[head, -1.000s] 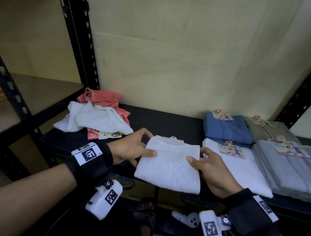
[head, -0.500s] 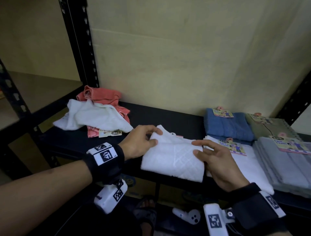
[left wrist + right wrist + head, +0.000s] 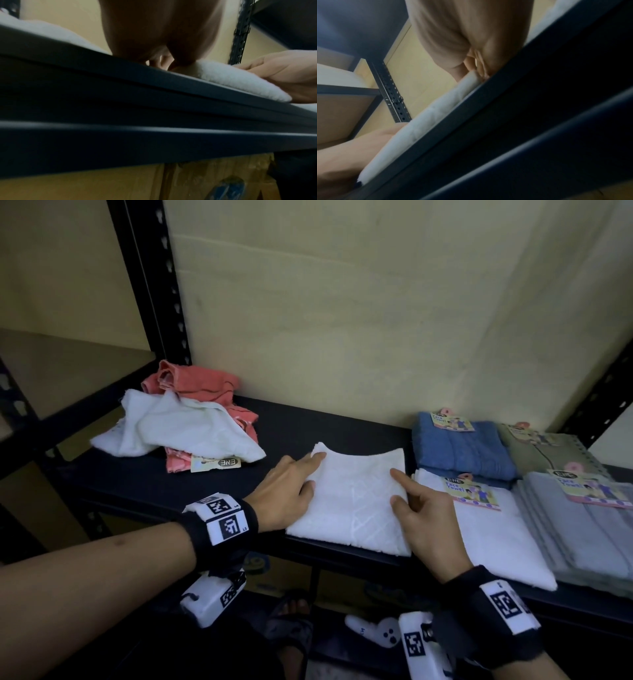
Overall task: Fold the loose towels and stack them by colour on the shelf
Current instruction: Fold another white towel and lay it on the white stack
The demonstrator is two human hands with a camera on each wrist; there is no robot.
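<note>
Both hands [image 3: 356, 508] press the folded white towel [image 3: 352, 508] flat.

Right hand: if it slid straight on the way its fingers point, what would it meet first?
Probably only more of the folded white towel under the right hand, then bare shelf and the wall; depth is unclear.

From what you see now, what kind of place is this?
Probably a shop stockroom or storage corner: a black metal shelf against a bare wall, folded blue towels with retail tags, and cardboard boxes underneath.
</note>
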